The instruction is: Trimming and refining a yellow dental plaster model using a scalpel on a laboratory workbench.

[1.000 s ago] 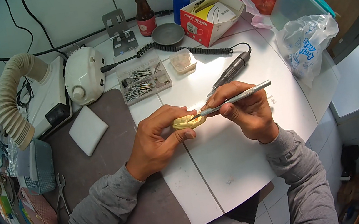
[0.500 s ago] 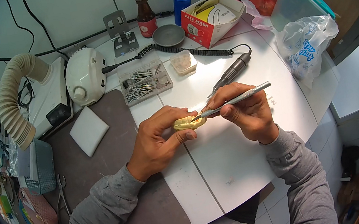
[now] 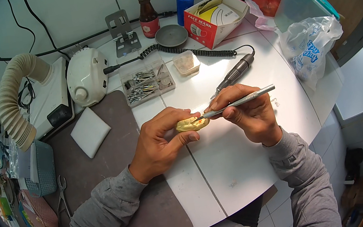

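Between the thumb and fingers of my left hand (image 3: pixel 159 137) is a pale yellow dental cast (image 3: pixel 187 125) with a small orange-red patch on it. Its left part is covered by my fingers. My right hand (image 3: pixel 249 113) grips a slim silver craft knife (image 3: pixel 249 98) like a pen, its handle sloping up to the right. The knife's narrow tip meets the top of the cast, and my right fingertips are close to the cast's right edge. Just beyond my right hand lies a dark rotary handpiece (image 3: pixel 235 72) with a coiled cord.
A compartment box of burs (image 3: pixel 147 82) and a small plastic tub (image 3: pixel 186 63) stand beyond my hands. A white control unit (image 3: pixel 87 75) and ribbed hose (image 3: pixel 15 99) are at left, near a white square block (image 3: pixel 90 132) and pliers (image 3: pixel 62 195). A mask box (image 3: pixel 215 20) stands behind.
Almost nothing differs. Both hands, the cast and the knife keep nearly the same place; the whole view has shifted very slightly.
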Motion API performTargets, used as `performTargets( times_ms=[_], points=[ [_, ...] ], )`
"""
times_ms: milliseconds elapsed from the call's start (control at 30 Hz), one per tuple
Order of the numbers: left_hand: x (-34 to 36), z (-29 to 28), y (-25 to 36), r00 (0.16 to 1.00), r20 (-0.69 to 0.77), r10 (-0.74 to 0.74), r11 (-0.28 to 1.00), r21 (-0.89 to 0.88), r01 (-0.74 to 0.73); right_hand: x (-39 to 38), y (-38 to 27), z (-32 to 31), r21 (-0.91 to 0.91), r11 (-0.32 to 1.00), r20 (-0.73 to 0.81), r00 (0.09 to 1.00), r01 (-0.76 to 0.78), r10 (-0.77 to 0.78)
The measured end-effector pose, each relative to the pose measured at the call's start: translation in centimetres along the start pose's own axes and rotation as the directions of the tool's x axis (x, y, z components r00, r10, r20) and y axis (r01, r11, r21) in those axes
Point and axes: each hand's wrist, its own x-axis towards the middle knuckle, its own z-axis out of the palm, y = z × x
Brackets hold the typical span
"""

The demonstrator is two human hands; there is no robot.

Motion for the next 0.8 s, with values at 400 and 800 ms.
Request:
performTargets(
  times_ms=[400,800],
  points=[
    [0.0,0.0,-0.1,1.0,0.007,0.017,1.0,0.02,-0.018,0.0,0.2,-0.2,-0.024,1.0,0.015,1.0,0.016,-0.015],
    [0.0,0.0,0.3,1.0,0.015,-0.021,0.999,0.026,0.021,0.8,-1.5,0.5,-0.37,0.899,0.112,0.972,0.234,-0.206]
  ],
)
